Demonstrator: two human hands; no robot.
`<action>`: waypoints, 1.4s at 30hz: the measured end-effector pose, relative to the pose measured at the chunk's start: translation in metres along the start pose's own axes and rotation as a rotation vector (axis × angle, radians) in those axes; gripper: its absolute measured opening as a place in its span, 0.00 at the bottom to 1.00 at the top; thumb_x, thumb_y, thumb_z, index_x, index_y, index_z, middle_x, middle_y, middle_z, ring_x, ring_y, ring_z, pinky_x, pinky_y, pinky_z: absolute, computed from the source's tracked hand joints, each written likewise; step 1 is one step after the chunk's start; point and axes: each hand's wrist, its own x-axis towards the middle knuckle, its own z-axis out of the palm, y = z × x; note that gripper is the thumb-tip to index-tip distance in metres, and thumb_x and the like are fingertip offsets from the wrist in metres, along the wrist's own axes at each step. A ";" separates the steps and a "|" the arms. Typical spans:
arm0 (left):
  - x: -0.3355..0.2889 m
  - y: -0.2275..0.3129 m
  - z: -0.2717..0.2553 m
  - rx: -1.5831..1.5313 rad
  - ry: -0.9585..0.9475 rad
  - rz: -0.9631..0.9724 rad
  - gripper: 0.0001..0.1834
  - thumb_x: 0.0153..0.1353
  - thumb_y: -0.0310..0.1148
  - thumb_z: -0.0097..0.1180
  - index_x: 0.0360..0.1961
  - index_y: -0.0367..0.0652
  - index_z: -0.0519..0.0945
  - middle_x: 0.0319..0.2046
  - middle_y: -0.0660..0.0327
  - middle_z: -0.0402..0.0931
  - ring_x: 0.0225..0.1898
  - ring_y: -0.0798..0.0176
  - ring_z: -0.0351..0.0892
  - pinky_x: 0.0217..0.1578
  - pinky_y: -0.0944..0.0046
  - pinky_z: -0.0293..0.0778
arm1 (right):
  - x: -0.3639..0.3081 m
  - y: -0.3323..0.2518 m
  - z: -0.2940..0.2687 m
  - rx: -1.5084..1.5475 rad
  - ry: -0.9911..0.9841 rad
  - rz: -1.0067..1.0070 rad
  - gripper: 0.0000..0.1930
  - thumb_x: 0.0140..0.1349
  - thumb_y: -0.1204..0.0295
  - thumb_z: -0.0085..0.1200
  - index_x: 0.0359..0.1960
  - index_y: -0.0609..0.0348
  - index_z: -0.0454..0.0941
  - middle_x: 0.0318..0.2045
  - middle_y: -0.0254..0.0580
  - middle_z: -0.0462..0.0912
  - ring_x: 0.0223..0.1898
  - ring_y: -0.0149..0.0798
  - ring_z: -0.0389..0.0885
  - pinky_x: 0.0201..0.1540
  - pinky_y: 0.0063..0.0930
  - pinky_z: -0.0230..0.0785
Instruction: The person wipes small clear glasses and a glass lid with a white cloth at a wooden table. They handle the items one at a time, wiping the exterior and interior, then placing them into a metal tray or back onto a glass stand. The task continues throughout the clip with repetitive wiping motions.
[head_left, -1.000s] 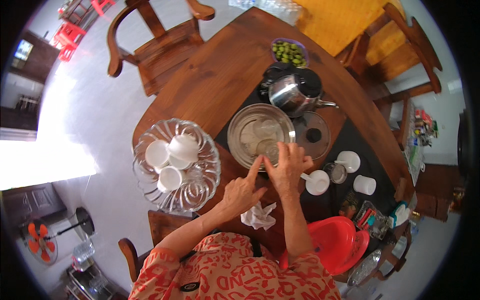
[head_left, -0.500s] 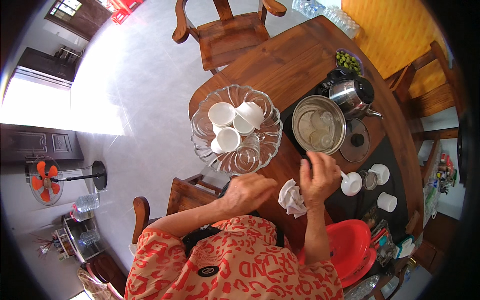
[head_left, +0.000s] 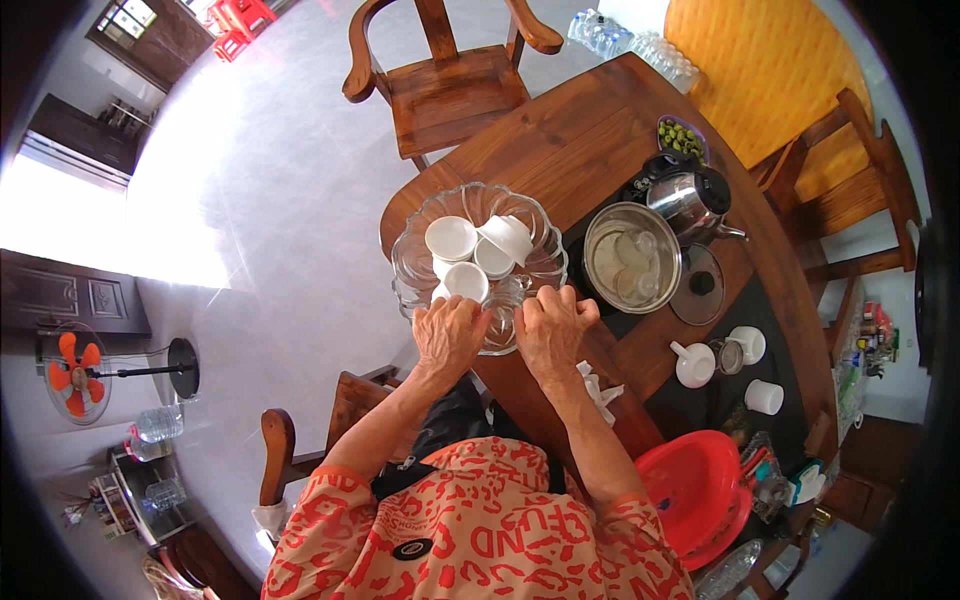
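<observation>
A glass bowl holding four white cups sits at the bench edge, gripped on its near rim by both hands; lifting appears not yet begun. Left hand and right hand curl closed over the rim. A steel basin stands just beside.

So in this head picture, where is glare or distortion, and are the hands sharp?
Head view: strong window glare whitens the floor at left; the fisheye bends the table edge; both hands, left hand and right hand, look sharp on the glass dish.
</observation>
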 end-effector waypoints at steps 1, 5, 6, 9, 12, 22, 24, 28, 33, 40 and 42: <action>0.000 -0.001 0.001 -0.027 0.012 0.003 0.11 0.51 0.43 0.64 0.25 0.47 0.83 0.24 0.65 0.79 0.29 0.59 0.77 0.34 0.57 0.64 | 0.001 0.000 0.001 0.009 0.005 -0.002 0.07 0.48 0.70 0.60 0.17 0.51 0.75 0.24 0.31 0.70 0.35 0.37 0.69 0.43 0.42 0.52; 0.002 -0.002 -0.007 -0.373 0.024 -0.061 0.09 0.51 0.37 0.66 0.30 0.44 0.83 0.23 0.64 0.77 0.25 0.64 0.75 0.29 0.61 0.67 | 0.003 0.004 -0.008 0.157 0.005 0.074 0.07 0.48 0.70 0.59 0.17 0.51 0.75 0.24 0.30 0.71 0.34 0.38 0.70 0.43 0.41 0.51; 0.003 -0.003 -0.012 -0.520 0.018 -0.096 0.09 0.51 0.35 0.66 0.31 0.43 0.83 0.23 0.64 0.76 0.24 0.66 0.74 0.28 0.63 0.68 | 0.004 0.006 -0.011 0.194 0.012 0.093 0.06 0.48 0.71 0.60 0.17 0.51 0.75 0.24 0.29 0.71 0.34 0.37 0.70 0.43 0.40 0.50; 0.004 -0.018 -0.018 -0.819 -0.134 -0.133 0.17 0.51 0.32 0.67 0.42 0.42 0.80 0.31 0.64 0.76 0.26 0.73 0.72 0.27 0.69 0.70 | 0.004 0.010 -0.023 0.301 -0.022 0.156 0.04 0.49 0.71 0.61 0.21 0.51 0.78 0.25 0.26 0.73 0.34 0.34 0.70 0.44 0.36 0.49; 0.004 -0.026 -0.022 -1.163 -0.288 -0.197 0.22 0.55 0.30 0.64 0.51 0.38 0.76 0.38 0.65 0.76 0.31 0.75 0.74 0.32 0.72 0.72 | 0.006 0.008 -0.032 0.426 -0.031 0.188 0.05 0.50 0.71 0.60 0.21 0.53 0.77 0.24 0.27 0.73 0.33 0.34 0.70 0.44 0.36 0.49; 0.006 -0.015 -0.040 -1.409 -0.472 -0.175 0.22 0.61 0.31 0.59 0.55 0.36 0.74 0.44 0.62 0.79 0.34 0.75 0.74 0.34 0.74 0.72 | 0.011 -0.003 -0.050 1.054 -0.108 0.321 0.08 0.56 0.71 0.60 0.34 0.59 0.77 0.28 0.33 0.73 0.26 0.29 0.71 0.30 0.25 0.64; 0.007 -0.014 -0.039 -1.440 -0.488 -0.185 0.23 0.60 0.31 0.60 0.56 0.36 0.74 0.43 0.63 0.79 0.34 0.74 0.74 0.34 0.74 0.71 | 0.015 0.001 -0.052 1.378 -0.257 0.525 0.12 0.59 0.71 0.59 0.42 0.62 0.77 0.31 0.31 0.74 0.24 0.24 0.69 0.25 0.17 0.62; 0.001 -0.002 -0.045 -1.577 -0.483 -0.213 0.24 0.60 0.32 0.61 0.57 0.38 0.73 0.43 0.64 0.79 0.34 0.75 0.74 0.35 0.72 0.73 | 0.019 0.017 -0.055 1.787 -0.557 0.630 0.21 0.57 0.76 0.62 0.52 0.66 0.73 0.37 0.39 0.79 0.28 0.25 0.75 0.28 0.16 0.67; -0.020 0.000 -0.049 -0.776 -0.154 0.059 0.21 0.53 0.33 0.64 0.49 0.48 0.77 0.41 0.62 0.75 0.38 0.63 0.75 0.40 0.60 0.73 | 0.025 0.014 -0.059 1.716 -0.319 0.526 0.21 0.55 0.78 0.63 0.52 0.65 0.73 0.43 0.43 0.77 0.33 0.26 0.75 0.29 0.17 0.69; -0.054 -0.017 -0.008 -0.276 0.113 0.446 0.21 0.46 0.31 0.65 0.44 0.50 0.78 0.43 0.64 0.72 0.48 0.60 0.69 0.48 0.56 0.66 | 0.042 0.009 -0.069 1.174 -0.162 0.137 0.27 0.51 0.74 0.67 0.54 0.65 0.73 0.47 0.36 0.75 0.34 0.25 0.72 0.31 0.16 0.67; -0.060 -0.019 0.002 -0.274 0.128 0.451 0.22 0.45 0.31 0.64 0.46 0.47 0.76 0.44 0.64 0.71 0.49 0.59 0.68 0.49 0.55 0.65 | 0.046 0.004 -0.070 1.006 -0.128 0.067 0.29 0.49 0.73 0.69 0.54 0.65 0.72 0.47 0.37 0.75 0.33 0.25 0.72 0.31 0.17 0.66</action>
